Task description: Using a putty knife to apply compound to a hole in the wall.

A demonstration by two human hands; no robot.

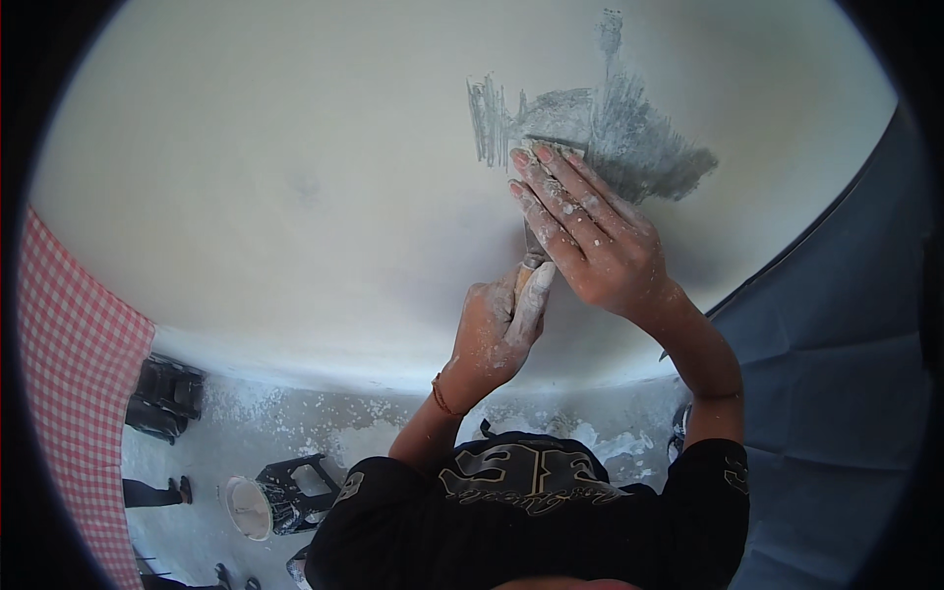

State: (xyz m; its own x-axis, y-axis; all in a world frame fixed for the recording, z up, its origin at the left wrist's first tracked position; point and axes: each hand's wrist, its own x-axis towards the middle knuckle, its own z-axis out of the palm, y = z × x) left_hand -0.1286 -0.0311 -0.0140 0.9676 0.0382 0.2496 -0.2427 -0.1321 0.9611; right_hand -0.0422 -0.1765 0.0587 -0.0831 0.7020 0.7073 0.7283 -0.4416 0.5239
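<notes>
A white wall [256, 177] fills the upper view, with a rough grey patch of smeared filler [649, 133] at the upper middle right. My left hand [497, 324], dusted white, is wrapped round the wooden handle [523, 280] of a putty knife. The knife's metal blade [533, 241] reaches up against the patch, mostly hidden. My right hand [595, 236] lies over the blade with its fingers stretched out flat, their tips at its top edge on the grey area. White flecks cover both hands.
A pink checked cloth [69, 364] hangs at the left, a dark grey sheet [836, 374] at the right. On the spattered floor [364, 418] below are black chairs [162, 393], a white bucket [251, 506] beside a black stool [310, 477], and other people's legs [157, 492] at lower left.
</notes>
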